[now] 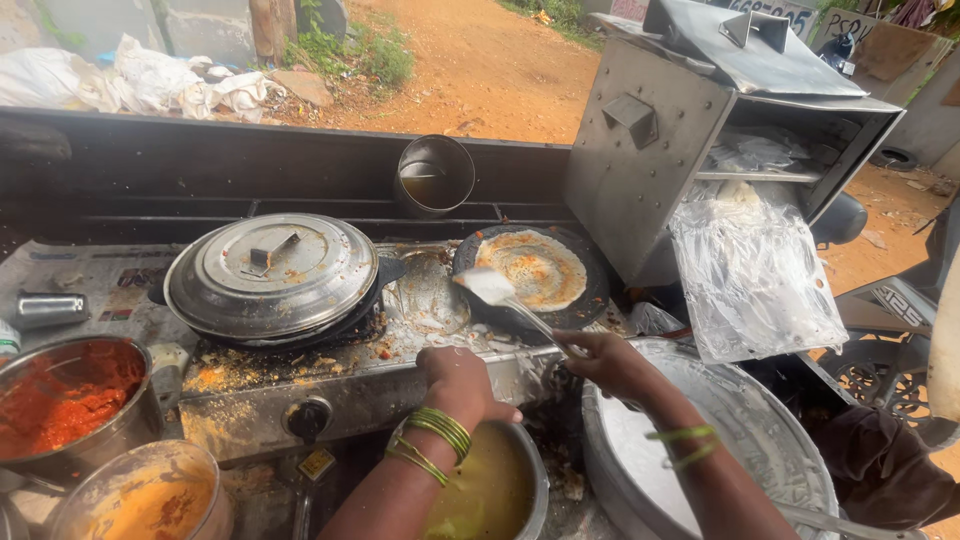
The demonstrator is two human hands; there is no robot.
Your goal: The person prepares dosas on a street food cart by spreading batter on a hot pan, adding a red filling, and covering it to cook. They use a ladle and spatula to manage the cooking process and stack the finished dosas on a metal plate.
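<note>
Landmark: gas stove (pixel 330 385), steel, spattered with batter and crumbs, at the middle of the bench.
Right hand (pixel 612 362): at the stove's right front corner; grip closed round the handle of a ladle (pixel 500 292).
Ladle: bowl loaded with white batter, raised over the stove's right side, at the near-left edge of the black pan (pixel 590 290).
Black pan: on the stove's right burner; holds a thin round dosa (pixel 532 268), pale with orange-brown patches.
Left hand (pixel 458 382): over the stove's front edge, knuckles up, fingers curled down; green bangles on the wrist; cannot tell whether the grip has hold of anything.
Steel pot (pixel 535 470): just in front of the stove, under the left wrist; filled with yellowish liquid.
Batter vessel (pixel 770 440): wide steel bowl right of the stove's front, under the right forearm; white batter inside.
Lidded pan (pixel 275 275): on the stove's left burner, covered by a domed steel lid with a flat handle.
Red chutney bowl (pixel 130 420): left of the stove, near its front corner.
Orange powder bowl (pixel 200 470): in front of the stove's left end.
Steel cup (pixel 435 175): behind the stove, on the dark back ledge.
Steel cabinet (pixel 640 150): right of and behind the stove, door open, clear plastic sheet (pixel 755 280) hanging from a shelf.
</note>
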